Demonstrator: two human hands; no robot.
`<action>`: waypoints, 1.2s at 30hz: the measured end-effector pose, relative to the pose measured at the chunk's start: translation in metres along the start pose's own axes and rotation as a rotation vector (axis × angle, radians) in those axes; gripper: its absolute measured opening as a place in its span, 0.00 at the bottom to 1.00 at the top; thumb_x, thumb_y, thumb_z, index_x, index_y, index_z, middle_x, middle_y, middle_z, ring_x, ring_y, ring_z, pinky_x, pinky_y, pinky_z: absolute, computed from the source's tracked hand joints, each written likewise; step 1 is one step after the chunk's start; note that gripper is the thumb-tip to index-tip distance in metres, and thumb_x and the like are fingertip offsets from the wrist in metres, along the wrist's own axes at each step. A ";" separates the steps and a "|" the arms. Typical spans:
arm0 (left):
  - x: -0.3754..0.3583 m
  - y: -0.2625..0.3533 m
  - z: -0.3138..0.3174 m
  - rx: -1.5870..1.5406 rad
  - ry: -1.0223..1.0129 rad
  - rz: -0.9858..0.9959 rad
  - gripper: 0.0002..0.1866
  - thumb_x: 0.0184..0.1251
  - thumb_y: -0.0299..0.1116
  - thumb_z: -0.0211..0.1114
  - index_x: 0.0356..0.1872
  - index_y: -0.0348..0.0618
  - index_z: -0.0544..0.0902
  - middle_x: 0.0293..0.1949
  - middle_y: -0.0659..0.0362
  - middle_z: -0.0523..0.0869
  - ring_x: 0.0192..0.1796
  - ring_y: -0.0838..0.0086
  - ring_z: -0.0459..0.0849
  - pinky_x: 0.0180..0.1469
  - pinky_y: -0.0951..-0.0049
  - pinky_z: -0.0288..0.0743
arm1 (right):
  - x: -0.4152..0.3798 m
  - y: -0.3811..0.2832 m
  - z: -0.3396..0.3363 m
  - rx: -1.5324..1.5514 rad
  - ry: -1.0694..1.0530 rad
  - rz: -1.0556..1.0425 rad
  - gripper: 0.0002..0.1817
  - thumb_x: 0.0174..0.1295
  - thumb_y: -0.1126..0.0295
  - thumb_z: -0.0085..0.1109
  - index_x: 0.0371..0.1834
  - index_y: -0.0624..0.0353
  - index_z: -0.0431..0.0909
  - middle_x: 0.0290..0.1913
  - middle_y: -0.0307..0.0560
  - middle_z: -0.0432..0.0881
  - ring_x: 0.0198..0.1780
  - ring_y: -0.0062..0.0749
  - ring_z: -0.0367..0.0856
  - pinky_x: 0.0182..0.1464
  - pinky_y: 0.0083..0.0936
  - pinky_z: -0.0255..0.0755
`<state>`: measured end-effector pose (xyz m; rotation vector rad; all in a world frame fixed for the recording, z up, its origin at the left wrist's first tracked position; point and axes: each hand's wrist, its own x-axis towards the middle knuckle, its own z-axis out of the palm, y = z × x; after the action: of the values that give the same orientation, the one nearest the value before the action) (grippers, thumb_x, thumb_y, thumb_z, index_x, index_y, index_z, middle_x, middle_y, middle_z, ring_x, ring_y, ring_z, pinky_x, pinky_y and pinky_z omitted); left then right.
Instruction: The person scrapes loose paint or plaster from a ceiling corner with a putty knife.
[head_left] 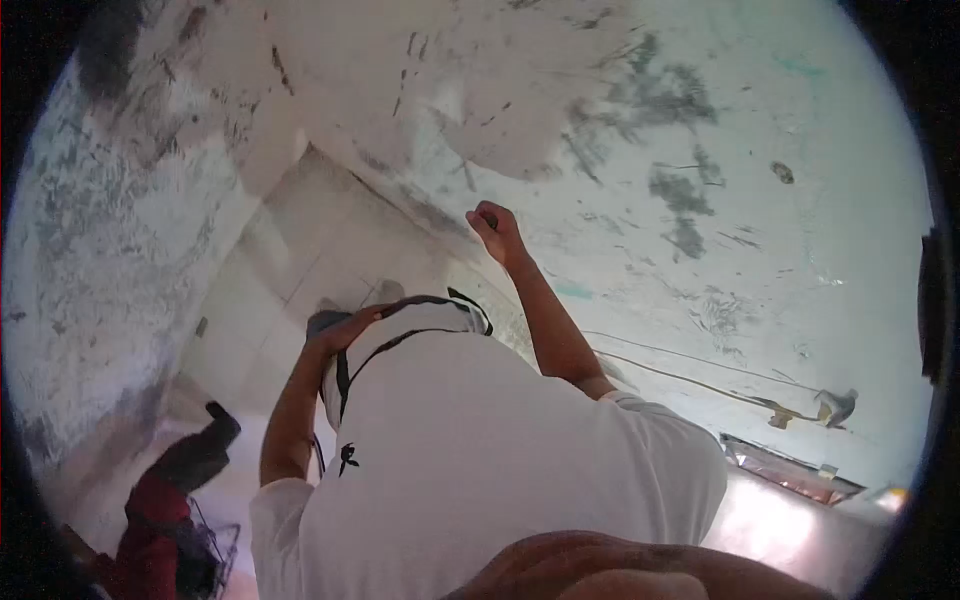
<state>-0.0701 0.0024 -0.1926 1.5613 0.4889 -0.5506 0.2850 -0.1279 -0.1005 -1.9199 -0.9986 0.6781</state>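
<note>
My right hand [495, 228] is raised in front of the stained wall, its fingers curled closed. A small dark spot shows within the curl; whether it is an object or shadow I cannot make out. My left hand [350, 328] lies at my waist against my light-coloured trousers [412, 318], fingers stretched out along the cloth. Black straps or cords [385, 345] hang around the hem of my white T-shirt [480, 440]. Below the waist, my feet [383, 292] are partly visible on the tiled floor.
Scuffed, smeared walls [620, 120] meet in a corner above the tiled floor [290, 255]. A cable [690, 378] runs along the right wall to a small grey fitting [838, 407]. Behind on the left is another person [155, 510] in red and dark clothing.
</note>
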 end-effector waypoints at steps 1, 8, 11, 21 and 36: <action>0.012 0.006 -0.002 -0.100 0.017 0.012 0.29 0.78 0.53 0.43 0.73 0.51 0.64 0.75 0.51 0.62 0.77 0.59 0.57 0.77 0.58 0.46 | 0.010 -0.046 -0.012 0.043 0.028 -0.036 0.19 0.64 0.55 0.61 0.28 0.60 0.73 0.19 0.32 0.65 0.24 0.19 0.59 0.28 0.23 0.58; 0.043 0.048 -0.043 0.428 0.522 0.185 0.24 0.69 0.48 0.57 0.61 0.47 0.76 0.57 0.46 0.80 0.61 0.55 0.77 0.62 0.51 0.70 | 0.026 -0.263 -0.092 0.538 0.248 -0.946 0.33 0.64 0.36 0.54 0.32 0.62 0.68 0.26 0.44 0.69 0.25 0.29 0.64 0.28 0.27 0.58; 0.020 0.082 -0.046 0.312 0.513 0.241 0.24 0.69 0.44 0.60 0.62 0.44 0.75 0.55 0.46 0.81 0.59 0.54 0.79 0.61 0.60 0.72 | 0.010 -0.319 -0.121 0.337 0.329 -1.420 0.28 0.71 0.41 0.40 0.32 0.58 0.60 0.19 0.45 0.66 0.20 0.32 0.63 0.23 0.33 0.58; -0.006 0.089 -0.032 0.110 0.593 0.255 0.23 0.69 0.41 0.62 0.61 0.41 0.75 0.55 0.47 0.81 0.57 0.57 0.80 0.58 0.64 0.73 | 0.024 -0.352 -0.125 0.313 0.442 -1.521 0.27 0.65 0.48 0.58 0.25 0.62 0.66 0.15 0.39 0.64 0.18 0.28 0.58 0.22 0.28 0.48; -0.010 0.121 -0.031 -0.006 0.588 0.278 0.22 0.71 0.40 0.61 0.61 0.41 0.75 0.54 0.48 0.82 0.57 0.58 0.80 0.58 0.61 0.74 | 0.077 -0.334 -0.112 0.338 0.394 -1.117 0.26 0.60 0.51 0.49 0.15 0.62 0.61 0.17 0.43 0.65 0.21 0.27 0.58 0.26 0.28 0.52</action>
<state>-0.0020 0.0261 -0.0896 1.7436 0.6948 0.1359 0.2825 -0.0037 0.2374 -0.8970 -1.3600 -0.1777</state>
